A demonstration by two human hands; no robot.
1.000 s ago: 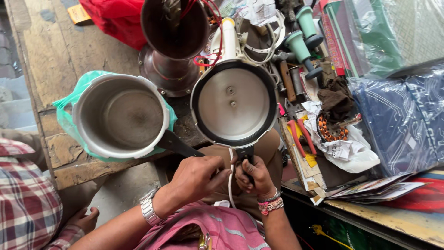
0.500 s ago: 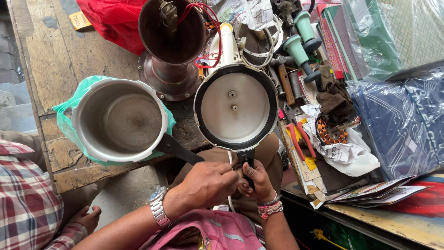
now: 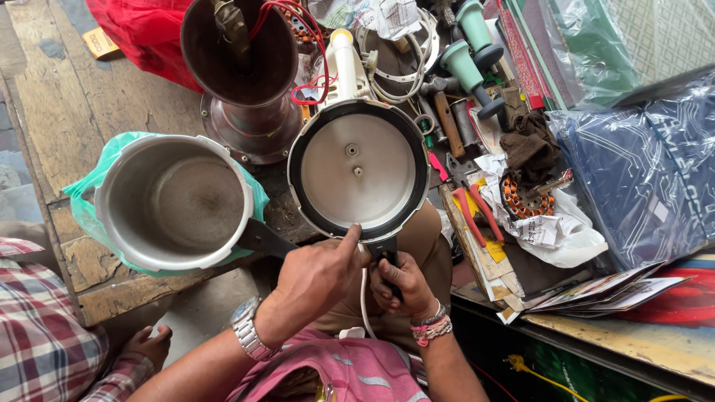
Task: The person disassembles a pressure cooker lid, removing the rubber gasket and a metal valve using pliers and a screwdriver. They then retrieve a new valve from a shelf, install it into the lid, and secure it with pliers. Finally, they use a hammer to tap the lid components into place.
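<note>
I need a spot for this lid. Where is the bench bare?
Bare wooden planks lie at the far left, bordered by the red bag and the open pot. Right of the lid, pliers, green-handled tools and crumpled paper crowd everything.

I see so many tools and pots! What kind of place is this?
Probably a small repair stall for kitchenware: an open pressure cooker pot, its lid held upside down, and red-handled pliers amid cluttered parts.

Packages around the workbench

Small flat orange cardboard packet (image 3: 99,42) lies upper left; large dark-blue printed plastic-wrapped package (image 3: 640,175) fills the right side.
</note>
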